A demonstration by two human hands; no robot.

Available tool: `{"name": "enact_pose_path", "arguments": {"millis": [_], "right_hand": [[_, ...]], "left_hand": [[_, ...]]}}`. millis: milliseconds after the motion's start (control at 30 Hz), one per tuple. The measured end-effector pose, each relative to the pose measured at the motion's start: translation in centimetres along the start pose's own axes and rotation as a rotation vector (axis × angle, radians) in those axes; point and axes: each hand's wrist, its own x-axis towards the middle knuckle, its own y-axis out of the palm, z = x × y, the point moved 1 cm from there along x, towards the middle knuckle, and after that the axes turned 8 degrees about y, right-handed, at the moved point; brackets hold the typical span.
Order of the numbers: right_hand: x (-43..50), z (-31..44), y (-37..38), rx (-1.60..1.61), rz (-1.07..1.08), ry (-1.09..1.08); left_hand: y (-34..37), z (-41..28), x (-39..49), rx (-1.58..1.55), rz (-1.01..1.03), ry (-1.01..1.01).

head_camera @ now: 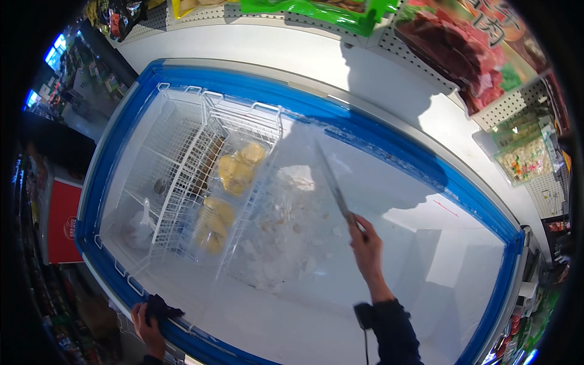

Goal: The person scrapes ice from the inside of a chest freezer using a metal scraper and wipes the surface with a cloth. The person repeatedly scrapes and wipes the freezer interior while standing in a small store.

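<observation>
My right hand (367, 251) grips the handle of a long knife-like blade (332, 182), its tip pointing to the far wall of a chest freezer (401, 269). Over the near left rim, my left hand (149, 331) holds a dark cloth (162, 309) against the blue frame (210, 337). Loose frost and ice chips (278, 246) lie on the freezer floor, left of the blade. Frost (383, 153) also clings along the far blue edge.
White wire baskets (178, 178) hang in the freezer's left part. One holds clear packs of yellow food (242, 169). A white ledge (273, 50) and perforated shelves with packaged goods (319, 13) run behind. A red panel (64, 223) stands left.
</observation>
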Motion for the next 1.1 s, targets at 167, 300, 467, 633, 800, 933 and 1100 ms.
{"name": "enact_pose_path", "arguments": {"millis": [167, 300, 467, 633, 800, 933, 1100], "right_hand": [[0.7, -4.2, -0.4, 0.193, 0.131, -0.17], [1.1, -4.1, -0.1, -0.061, 0.057, -0.053], [0.7, -3.6, -0.7, 0.008, 0.004, -0.191], [0.1, -3.1, -1.9, -0.052, -0.029, -0.06], [1.5, 4.1, 1.3, -0.13, 0.033, -0.312], [-0.9, 5.3, 1.8, -0.078, 0.102, -0.118], [-1.5, -0.9, -1.5, -0.18, -0.113, -0.022]], "left_hand": [[0.2, -0.2, -0.3, -0.028, -0.006, -0.009], [0.4, -0.3, 0.0, 0.007, 0.01, -0.006], [0.2, -0.4, 0.0, 0.021, -0.014, 0.009], [0.2, -0.4, 0.1, 0.014, 0.031, -0.025], [0.2, 0.1, 0.0, -0.034, 0.049, -0.056], [0.1, 0.5, -0.2, -0.025, 0.075, -0.022], [-0.2, 0.3, -0.7, -0.03, 0.108, -0.041]]}}
